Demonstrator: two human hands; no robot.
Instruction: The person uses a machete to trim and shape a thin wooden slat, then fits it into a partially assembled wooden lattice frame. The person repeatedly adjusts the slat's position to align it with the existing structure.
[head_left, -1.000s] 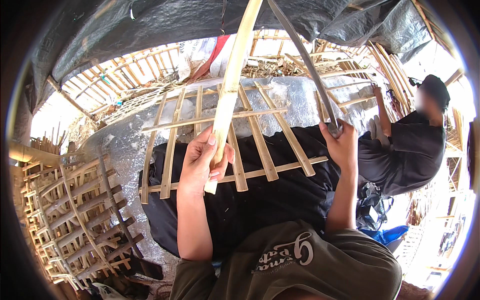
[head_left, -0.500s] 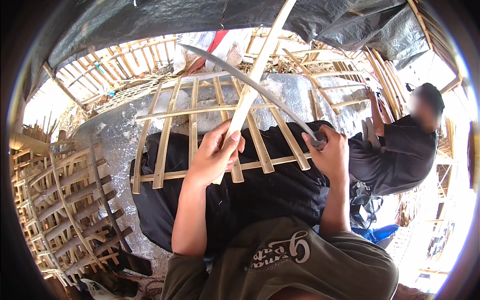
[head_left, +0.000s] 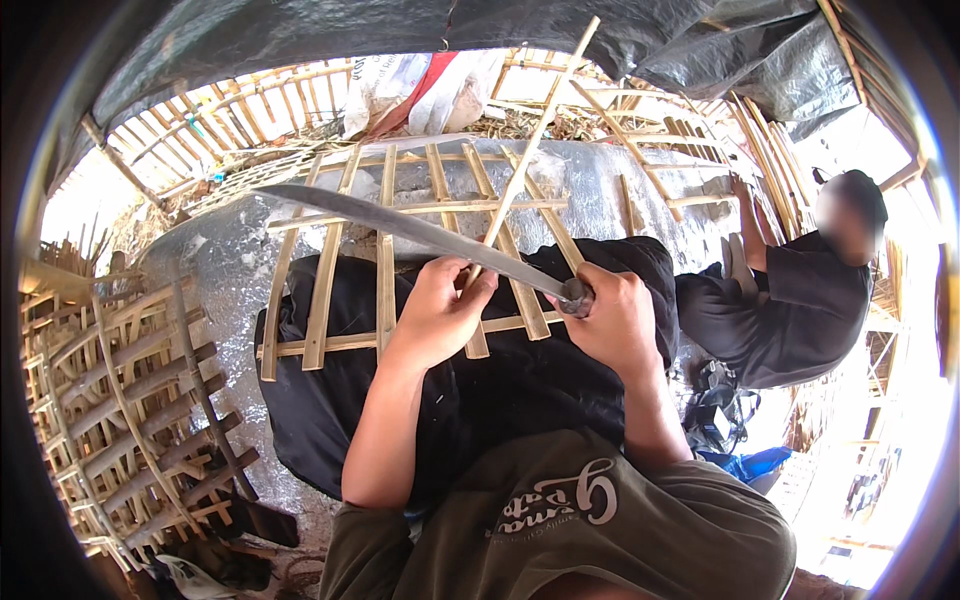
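Observation:
My left hand [head_left: 447, 305] is closed round the lower end of a long bamboo strip [head_left: 541, 130], which slants up and away to the right, its narrow edge toward me. In my right hand [head_left: 608, 315] is the handle of a machete. The long, slightly curved machete blade [head_left: 420, 232] points to the left and passes across the strip just above my left fingers. Beneath both hands a bamboo lattice [head_left: 328, 285] of several slats on crosspieces lies over my lap, on black cloth [head_left: 540, 390].
A stack of bamboo lattices [head_left: 130, 400] stands at the left. At the right a person in dark clothes [head_left: 790, 310] sits with a hand by another bamboo frame [head_left: 660, 170]. A grey sheet [head_left: 215, 270] covers the ground, and a dark tarp [head_left: 300, 40] hangs overhead.
My right hand has moved left and slightly down, and the machete now lies flatter, crossing nearer my left hand. The strip has turned from its broad face to its narrow edge.

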